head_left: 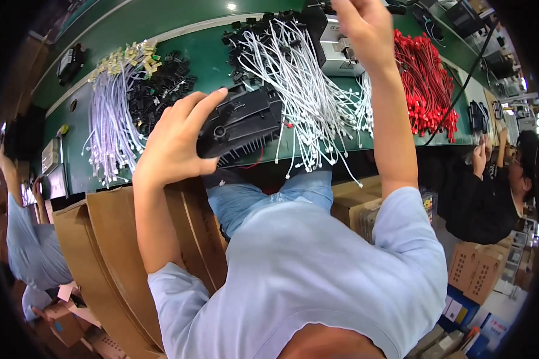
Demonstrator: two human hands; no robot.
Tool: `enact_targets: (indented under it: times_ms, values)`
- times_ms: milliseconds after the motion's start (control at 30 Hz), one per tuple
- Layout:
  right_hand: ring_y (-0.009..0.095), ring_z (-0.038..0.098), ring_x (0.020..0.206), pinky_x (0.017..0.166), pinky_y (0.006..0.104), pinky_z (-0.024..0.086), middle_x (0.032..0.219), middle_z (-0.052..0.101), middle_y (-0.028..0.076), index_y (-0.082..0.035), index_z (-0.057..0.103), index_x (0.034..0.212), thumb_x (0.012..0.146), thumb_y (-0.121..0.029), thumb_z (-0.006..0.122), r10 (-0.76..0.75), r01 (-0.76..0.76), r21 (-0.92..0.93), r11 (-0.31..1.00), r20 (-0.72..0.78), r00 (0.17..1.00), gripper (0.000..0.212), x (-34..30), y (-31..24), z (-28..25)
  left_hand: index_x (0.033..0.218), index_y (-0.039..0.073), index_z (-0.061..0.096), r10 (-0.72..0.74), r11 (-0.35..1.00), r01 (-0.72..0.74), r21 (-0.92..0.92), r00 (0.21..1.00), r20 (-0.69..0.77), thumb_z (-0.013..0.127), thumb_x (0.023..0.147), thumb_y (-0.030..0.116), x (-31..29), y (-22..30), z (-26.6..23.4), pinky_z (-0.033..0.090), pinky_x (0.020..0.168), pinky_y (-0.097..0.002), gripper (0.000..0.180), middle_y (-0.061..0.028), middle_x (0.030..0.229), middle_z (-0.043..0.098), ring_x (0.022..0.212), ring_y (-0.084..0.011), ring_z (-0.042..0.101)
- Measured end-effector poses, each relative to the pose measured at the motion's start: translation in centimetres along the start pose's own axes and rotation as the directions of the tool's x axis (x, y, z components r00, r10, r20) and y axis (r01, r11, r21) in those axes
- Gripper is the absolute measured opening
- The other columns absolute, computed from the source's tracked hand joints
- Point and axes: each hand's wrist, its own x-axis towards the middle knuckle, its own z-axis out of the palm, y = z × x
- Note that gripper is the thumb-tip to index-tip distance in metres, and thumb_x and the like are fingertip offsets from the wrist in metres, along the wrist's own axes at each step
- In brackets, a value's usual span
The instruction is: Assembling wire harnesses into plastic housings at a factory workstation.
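Note:
My left hand grips a black plastic housing by its left end, fingers over the top and thumb below. The housing has a round hole and a row of fins along its lower side, and it is tilted over the table's near edge. My right hand is raised at the far side, in front of a grey and black bench machine. Its fingers are curled and partly cut off by the picture's top edge, so what they hold cannot be made out. White cables lie in a pile beside the housing.
Red cables lie right of my right forearm. Further left are pale cables with yellowish connectors and small black parts on the green table. Cardboard boxes stand below at the left. Other people sit at both sides.

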Motion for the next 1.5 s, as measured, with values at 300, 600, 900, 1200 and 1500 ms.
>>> enact_targets:
  times_ms: [300, 600, 900, 1200, 1500]
  values:
    - [0.029, 0.067, 0.071, 0.066, 0.0385, 0.052, 0.075, 0.065, 0.016, -0.005, 0.064, 0.104, 0.078, -0.015, 0.071, 0.413, 0.179, -0.671, 0.720, 0.621, 0.666, 0.029, -5.8, -1.4, 2.4, 0.135, 0.013, 0.048, 0.023, 0.999, -0.023, 0.046, 1.000, 0.004, 0.079, 0.051, 0.014, 0.1, -0.5, 0.4, 0.043, 0.092, -0.0410, 0.090, -0.0170, 0.125, 0.051, 0.109, -0.0353, 0.052]
    - [0.034, 0.055, 0.059, 0.056, 0.0417, 0.042, 0.063, 0.054, 0.020, 0.003, 0.058, 0.070, 0.070, -0.020, 0.072, 0.494, 0.014, -0.686, 0.727, 0.537, 0.684, 0.026, -11.0, 6.1, -1.0, 0.134, 0.009, 0.047, 0.083, 0.996, -0.084, 0.007, 0.995, 0.053, 0.080, 0.051, 0.021, 0.4, 0.3, -0.2, 0.041, 0.093, -0.0447, 0.090, -0.0221, 0.123, 0.049, 0.113, -0.0390, 0.050]
    - [0.007, 0.046, 0.066, 0.059, 0.0251, 0.039, 0.072, 0.056, -0.003, 0.003, 0.061, 0.085, 0.085, -0.012, 0.069, 0.337, -0.156, -0.545, 0.824, 0.249, 0.908, 0.017, -1.2, 7.6, -0.9, 0.139, 0.014, 0.044, 0.048, 0.994, -0.052, 0.096, 0.998, 0.042, 0.078, 0.052, 0.020, -0.4, 0.1, -0.8, 0.040, 0.089, -0.0413, 0.094, -0.0197, 0.118, 0.050, 0.107, -0.0346, 0.051]
    - [-0.002, 0.029, 0.051, 0.044, 0.0167, 0.021, 0.069, 0.041, -0.010, -0.005, 0.054, 0.129, 0.095, -0.017, 0.061, 0.500, -0.516, 0.019, 0.856, 0.221, 0.837, 0.036, -0.9, 6.0, -3.9, 0.128, 0.016, 0.050, 0.121, 0.986, -0.115, 0.122, 0.991, -0.048, 0.079, 0.050, 0.025, -0.8, -0.1, 1.2, 0.041, 0.080, -0.0426, 0.084, -0.0154, 0.104, 0.052, 0.098, -0.0339, 0.053]
    - [0.011, 0.060, 0.097, 0.070, 0.0195, 0.046, 0.122, 0.061, 0.013, 0.000, 0.049, 0.129, 0.094, -0.008, 0.055, 0.218, -0.268, 0.000, 0.963, 0.585, 0.782, 0.037, -0.9, -3.8, 5.0, 0.126, 0.010, 0.051, 0.032, 0.985, -0.018, 0.171, 0.996, -0.085, 0.082, 0.053, 0.018, -1.5, -0.3, 0.4, 0.042, 0.090, -0.0425, 0.079, -0.0186, 0.122, 0.049, 0.112, -0.0345, 0.052]
